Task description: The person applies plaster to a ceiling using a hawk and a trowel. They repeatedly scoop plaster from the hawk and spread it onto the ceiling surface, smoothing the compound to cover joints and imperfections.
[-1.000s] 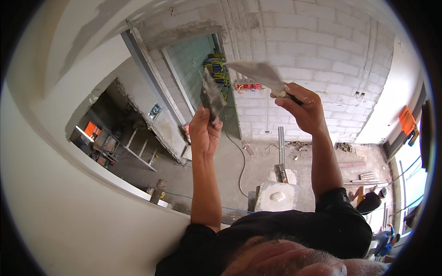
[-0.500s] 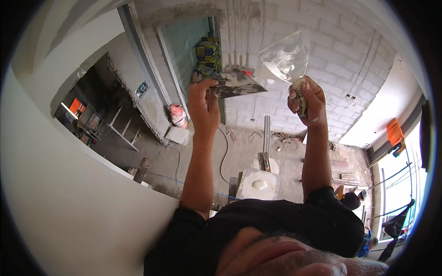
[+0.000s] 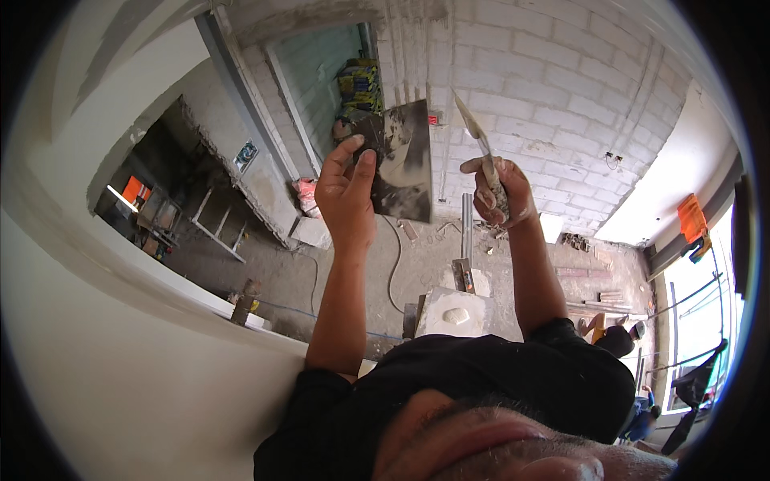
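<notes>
My left hand (image 3: 346, 188) grips a flat dark metal plastering plate (image 3: 407, 160) by its near side; pale smears of plaster cross its face. Any handle it has is hidden. Level with it on the right, my right hand (image 3: 504, 192) is closed around the plaster-caked handle of a trowel (image 3: 479, 136). The trowel's pointed blade stands upward, seen nearly edge-on, apart from the plate. Below, between my forearms, a pale board (image 3: 433, 313) bears a heap of white plaster (image 3: 455, 316).
A finishing trowel (image 3: 463, 275) lies beyond the board, near an upright metal profile (image 3: 467, 220). A hose (image 3: 395, 272) snakes over the floor. Stacked bags (image 3: 358, 88) stand in the doorway. A smooth wall (image 3: 120, 353) is close at left. Another person (image 3: 616, 338) is low at right.
The plate has tilted so its smeared face now shows broadly. My right hand has moved slightly left and down, and the trowel blade has turned from broadside to edge-on.
</notes>
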Demonstrator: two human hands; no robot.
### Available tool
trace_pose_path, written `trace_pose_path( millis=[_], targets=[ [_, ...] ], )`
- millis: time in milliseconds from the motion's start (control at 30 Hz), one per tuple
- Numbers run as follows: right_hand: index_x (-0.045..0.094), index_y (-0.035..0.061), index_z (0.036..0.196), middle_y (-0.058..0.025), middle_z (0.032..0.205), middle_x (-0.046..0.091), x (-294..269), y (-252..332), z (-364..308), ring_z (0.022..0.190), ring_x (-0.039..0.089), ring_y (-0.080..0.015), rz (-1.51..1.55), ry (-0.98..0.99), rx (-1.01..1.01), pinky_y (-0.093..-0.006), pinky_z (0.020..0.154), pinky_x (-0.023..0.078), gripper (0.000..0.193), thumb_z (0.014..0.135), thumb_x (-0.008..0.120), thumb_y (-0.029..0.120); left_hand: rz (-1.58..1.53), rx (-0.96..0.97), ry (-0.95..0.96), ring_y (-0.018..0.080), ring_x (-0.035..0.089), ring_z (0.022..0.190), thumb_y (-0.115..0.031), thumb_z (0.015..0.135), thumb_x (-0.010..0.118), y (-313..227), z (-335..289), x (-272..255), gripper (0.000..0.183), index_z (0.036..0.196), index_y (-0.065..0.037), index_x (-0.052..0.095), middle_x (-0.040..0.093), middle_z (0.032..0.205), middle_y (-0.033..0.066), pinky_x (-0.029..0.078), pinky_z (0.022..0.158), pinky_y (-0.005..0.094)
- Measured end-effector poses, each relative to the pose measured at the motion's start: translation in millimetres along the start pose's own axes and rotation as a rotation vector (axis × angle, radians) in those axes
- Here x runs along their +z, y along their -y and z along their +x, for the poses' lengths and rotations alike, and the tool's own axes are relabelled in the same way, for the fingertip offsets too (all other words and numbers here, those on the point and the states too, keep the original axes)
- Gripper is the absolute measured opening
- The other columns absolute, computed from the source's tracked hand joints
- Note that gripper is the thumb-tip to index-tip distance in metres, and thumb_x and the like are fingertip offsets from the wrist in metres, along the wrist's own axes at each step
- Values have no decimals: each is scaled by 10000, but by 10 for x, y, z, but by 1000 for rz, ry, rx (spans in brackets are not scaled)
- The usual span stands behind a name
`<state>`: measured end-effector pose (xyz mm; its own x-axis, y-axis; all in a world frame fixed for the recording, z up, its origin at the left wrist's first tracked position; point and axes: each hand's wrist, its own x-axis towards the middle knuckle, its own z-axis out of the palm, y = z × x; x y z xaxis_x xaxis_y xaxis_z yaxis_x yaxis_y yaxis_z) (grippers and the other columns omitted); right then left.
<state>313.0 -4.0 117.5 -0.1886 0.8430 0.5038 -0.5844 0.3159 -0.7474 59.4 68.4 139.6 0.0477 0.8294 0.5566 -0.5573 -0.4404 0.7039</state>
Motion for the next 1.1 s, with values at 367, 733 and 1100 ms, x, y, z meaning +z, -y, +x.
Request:
trace_pose_path(
  millis=[367, 733, 1100],
  targets=[
    [616, -78, 1009, -75, 535, 516, -63, -359, 47, 315, 432, -146, 85, 70, 113, -277, 304, 348, 512, 1095, 414, 384, -215, -200, -178, 141, 595, 1088, -148, 1083, 508, 155, -137, 313, 329, 1363, 25, 502, 612, 1272, 83, 465, 990, 305],
    [675, -5, 939, -63, 639, 606, -166, -542, 169, 430, 513, -116, -142, -90, 290, -253, 390, 399, 389, 1068, 541, 336, -166, -200, -149, 200, 633, 1101, -158, 1072, 488, -15, -157, 182, 288, 1312, -6, 532, 643, 1208, 89, 502, 980, 355],
    [645, 38, 950, -14, 734, 610, -415, 57, 794, 606, 564, -83, -745, -451, -348, -269, 562, 458, 252, 1035, 608, 273, -227, -183, -377, 208, 723, 960, -214, 996, 598, -192, -53, 21, 193, 1127, -84, 656, 728, 1030, 63, 606, 809, 393]
  ],
)
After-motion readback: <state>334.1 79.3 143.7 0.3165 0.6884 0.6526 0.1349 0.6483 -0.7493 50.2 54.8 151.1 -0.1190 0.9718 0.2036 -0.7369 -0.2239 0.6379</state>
